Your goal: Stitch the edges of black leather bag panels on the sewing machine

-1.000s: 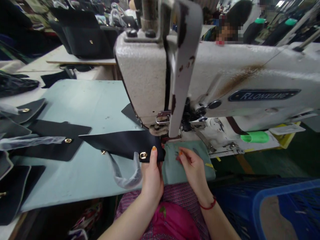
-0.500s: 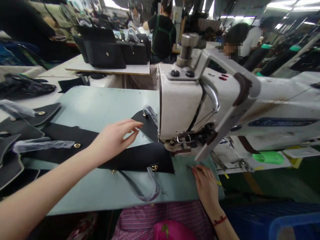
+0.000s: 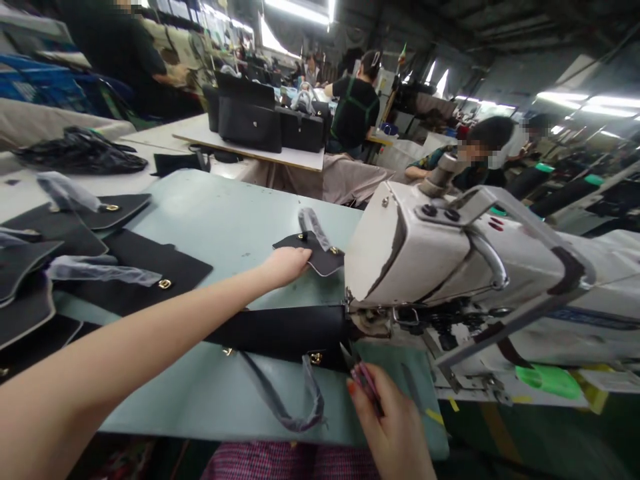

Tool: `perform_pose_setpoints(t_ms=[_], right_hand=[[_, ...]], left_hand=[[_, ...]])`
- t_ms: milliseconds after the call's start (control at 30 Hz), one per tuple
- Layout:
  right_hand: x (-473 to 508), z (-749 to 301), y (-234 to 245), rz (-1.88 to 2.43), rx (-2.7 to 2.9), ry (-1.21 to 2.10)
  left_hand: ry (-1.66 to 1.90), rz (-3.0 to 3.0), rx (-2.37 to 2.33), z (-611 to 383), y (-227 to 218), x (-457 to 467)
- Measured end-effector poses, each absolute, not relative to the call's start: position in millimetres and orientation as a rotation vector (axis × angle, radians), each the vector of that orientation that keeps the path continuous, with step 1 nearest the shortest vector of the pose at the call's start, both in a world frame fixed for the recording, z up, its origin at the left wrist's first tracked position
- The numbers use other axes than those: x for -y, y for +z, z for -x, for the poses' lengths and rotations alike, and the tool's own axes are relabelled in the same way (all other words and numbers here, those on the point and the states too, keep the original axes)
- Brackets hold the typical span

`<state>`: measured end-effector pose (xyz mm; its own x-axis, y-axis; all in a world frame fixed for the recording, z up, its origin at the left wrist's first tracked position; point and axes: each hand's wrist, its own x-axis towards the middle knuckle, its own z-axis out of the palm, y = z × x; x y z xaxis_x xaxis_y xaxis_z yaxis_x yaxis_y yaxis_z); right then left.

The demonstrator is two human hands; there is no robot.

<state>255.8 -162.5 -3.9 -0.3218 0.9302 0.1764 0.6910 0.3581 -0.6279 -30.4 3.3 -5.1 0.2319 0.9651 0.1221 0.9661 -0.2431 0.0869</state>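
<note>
My left hand (image 3: 286, 267) reaches across the table and is closed on the near-left edge of a small black bag panel (image 3: 324, 261), its thumb on top. That panel carries a plastic-wrapped handle (image 3: 314, 228) with gold hardware. My right hand (image 3: 387, 417) grips a pair of thread snips (image 3: 364, 379), blades pointing up and left at the corner of another black panel (image 3: 285, 330). This second panel lies at the sewing machine (image 3: 425, 253), its right end by the needle area. Its wrapped handle (image 3: 295, 421) hangs toward me on the table.
More black panels (image 3: 145, 267) with wrapped handles lie at left on the pale green table (image 3: 215, 200). Behind stand black bags (image 3: 250, 123) on a board. A green plastic holder (image 3: 547, 380) sits right of the machine. Other people work in the background.
My left hand has moved forward and right onto the small panel. My right hand, earlier low on the table, now holds the snips up at the nearer panel's corner. The view has shifted.
</note>
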Motion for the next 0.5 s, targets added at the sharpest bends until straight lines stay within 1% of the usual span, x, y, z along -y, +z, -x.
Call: perform_pose_setpoints(t_ms=[167, 300, 367, 500], right_hand=[[123, -204, 36, 1.674, 2.377, 0.303], [105, -177, 46, 1.79, 2.452, 0.17], [107, -177, 45, 1.779, 2.436, 0.201], [135, -204, 25, 1.46, 2.298, 0.522]], left_hand=[[-0.253, 2.429, 1.971, 57, 13, 13], [-0.3, 2.429, 1.963, 61, 15, 26], [-0.323, 2.387, 1.941, 65, 16, 23], [-0.408, 2.344, 1.96, 61, 12, -2]])
